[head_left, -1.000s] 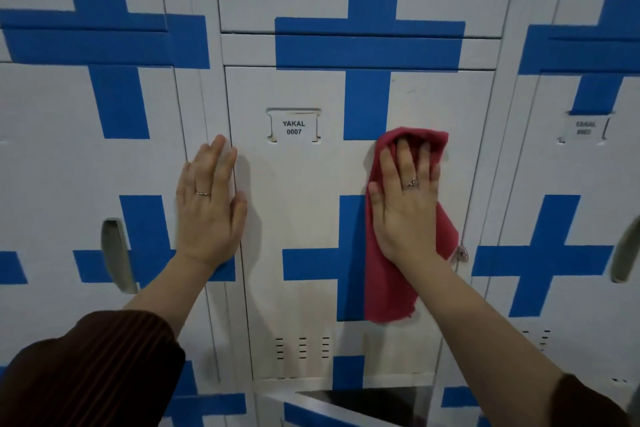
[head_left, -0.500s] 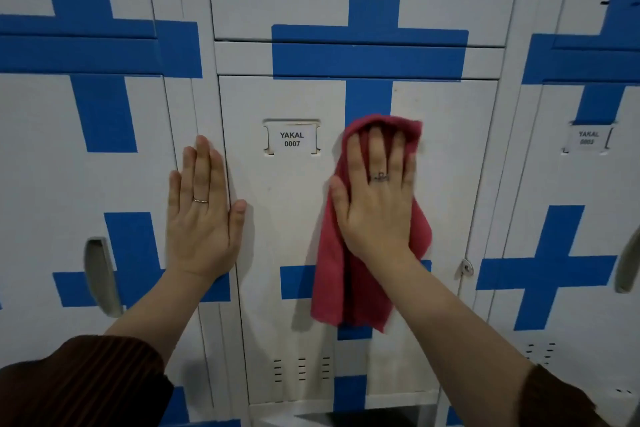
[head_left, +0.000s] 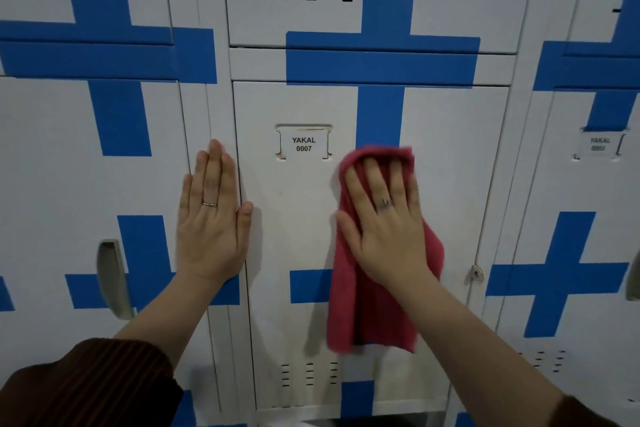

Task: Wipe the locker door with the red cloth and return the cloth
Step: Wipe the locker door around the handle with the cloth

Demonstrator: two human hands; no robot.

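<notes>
1. Light dim, even, cool; source not in view.
2. Soft shadows fall beside the left hand (head_left: 211,218) and red cloth (head_left: 377,305) on the locker door (head_left: 450,184).
3. No glare.
4. Wide-angle bend: locker seams bow toward edges.
5. Cloth's lower edge and far-right name tag (head_left: 601,144) blurred; centre label (head_left: 303,144) sharp.

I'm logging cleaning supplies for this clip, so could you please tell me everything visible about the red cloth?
The red cloth is a soft, plain, pinkish-red fabric, apparently terry or microfibre, with no visible print. It lies flat against the locker door, pinned by the right hand, whose open palm and spread fingers press on its upper part. Its top edge bunches just above the fingertips, right of the YAKAL 0007 label. The lower part hangs loose in folds, covering part of the blue cross.
</notes>
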